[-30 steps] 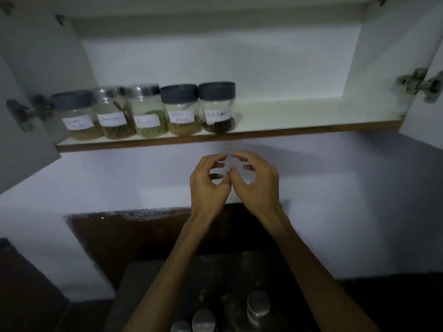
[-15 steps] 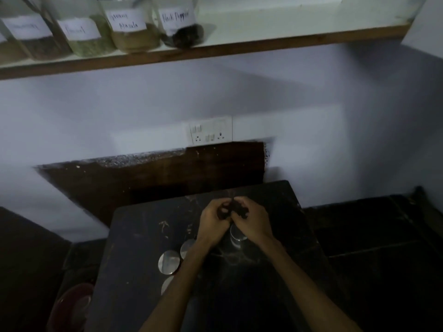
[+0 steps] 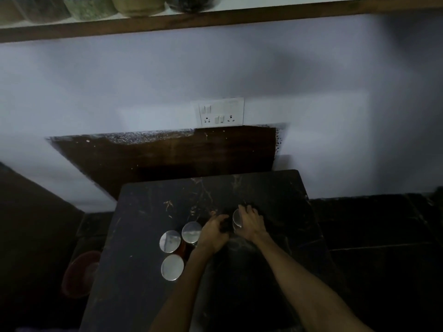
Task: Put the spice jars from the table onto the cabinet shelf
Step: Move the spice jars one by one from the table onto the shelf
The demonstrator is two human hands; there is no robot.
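Both my hands on one jar.
My left hand [image 3: 214, 232] and right hand [image 3: 249, 222] curl closed around the silver-lidded jar [image 3: 236, 220] between them on the table [image 3: 143, 236].

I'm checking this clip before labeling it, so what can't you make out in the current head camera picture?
- Jar between the hands: body and label hidden by left hand and right hand; grip unclear.
- Three silver-lidded jars: seen from above, contents and labels hidden.
- Shelf jars: cut off by top edge.
- Red object: dim, behind table.

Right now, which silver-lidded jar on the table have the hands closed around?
The rightmost jar, between the left hand and right hand; the other three stand untouched to its left.
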